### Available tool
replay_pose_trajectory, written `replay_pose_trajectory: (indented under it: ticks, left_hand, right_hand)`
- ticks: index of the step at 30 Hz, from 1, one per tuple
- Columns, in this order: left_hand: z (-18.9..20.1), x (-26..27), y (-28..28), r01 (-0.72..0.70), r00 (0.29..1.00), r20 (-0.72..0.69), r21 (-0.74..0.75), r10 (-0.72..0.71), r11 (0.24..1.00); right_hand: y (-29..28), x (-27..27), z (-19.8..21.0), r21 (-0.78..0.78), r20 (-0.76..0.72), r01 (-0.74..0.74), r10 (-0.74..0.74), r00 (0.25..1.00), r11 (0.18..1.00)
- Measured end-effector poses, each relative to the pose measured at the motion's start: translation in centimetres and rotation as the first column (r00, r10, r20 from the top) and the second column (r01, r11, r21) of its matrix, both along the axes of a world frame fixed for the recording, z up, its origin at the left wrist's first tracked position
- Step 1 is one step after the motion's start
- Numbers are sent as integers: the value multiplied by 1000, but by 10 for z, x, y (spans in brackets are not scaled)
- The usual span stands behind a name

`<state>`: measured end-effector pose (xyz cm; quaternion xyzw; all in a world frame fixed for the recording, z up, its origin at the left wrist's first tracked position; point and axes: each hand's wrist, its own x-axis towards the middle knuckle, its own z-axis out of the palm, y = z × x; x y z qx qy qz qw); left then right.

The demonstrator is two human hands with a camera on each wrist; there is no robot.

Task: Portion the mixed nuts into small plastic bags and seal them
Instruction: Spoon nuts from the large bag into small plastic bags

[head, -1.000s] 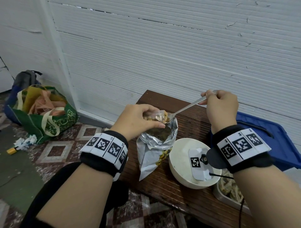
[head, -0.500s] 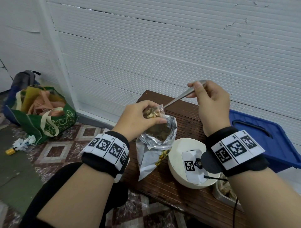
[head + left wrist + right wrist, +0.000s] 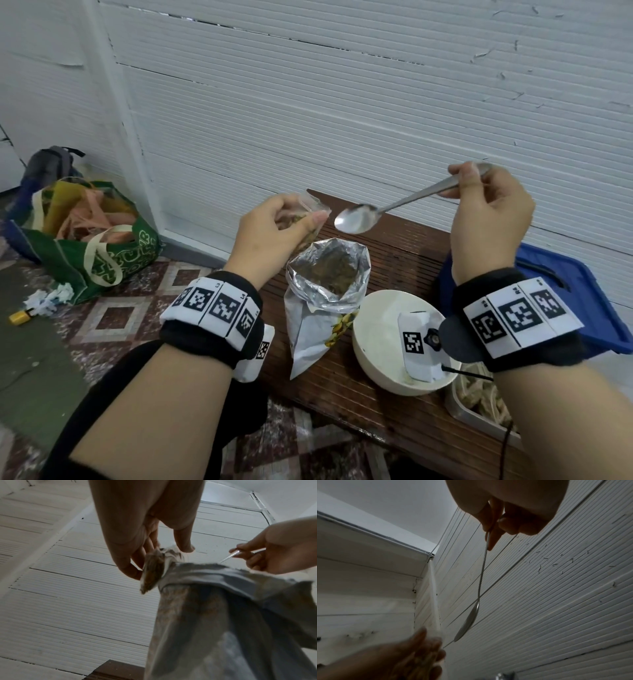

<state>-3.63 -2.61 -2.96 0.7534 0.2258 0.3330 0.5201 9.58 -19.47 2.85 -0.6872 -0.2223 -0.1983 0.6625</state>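
My left hand [image 3: 274,229] holds a small clear plastic bag [image 3: 313,212] with nuts in it, pinched at its mouth above the big foil nut pouch [image 3: 325,291]. In the left wrist view the small bag [image 3: 154,569] hangs from my fingers [image 3: 130,568] beside the pouch [image 3: 214,615]. My right hand [image 3: 486,212] grips the handle of a metal spoon [image 3: 356,219], whose empty bowl is in the air right of the small bag. The right wrist view shows the spoon [image 3: 467,622] hanging down from my fingers [image 3: 493,536].
The pouch stands open on a dark wooden bench [image 3: 394,411]. A white bowl [image 3: 376,359] sits right of it, a metal tray [image 3: 479,407] of nuts at the lower right, a blue lid [image 3: 582,294] behind. A green bag [image 3: 102,253] lies on the tiled floor at left.
The spoon tipped nuts into the small bag, then came out empty and rose to the right. My left hand lifted the small bag slightly off the pouch.
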Motion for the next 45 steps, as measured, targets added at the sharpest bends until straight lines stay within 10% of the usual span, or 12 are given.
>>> replay_pose_trajectory:
  ticks: [13,45]
  left_hand:
    - [16,-8,-14,44,992,118,22,-46,999]
    - [-4,44,-141,309,948,71,40,-312,950]
  right_hand:
    - [9,-24,-64,-601,-70,-115,91,993,791]
    - [-121,-12,-43,-188,-433,-303,198,879,934]
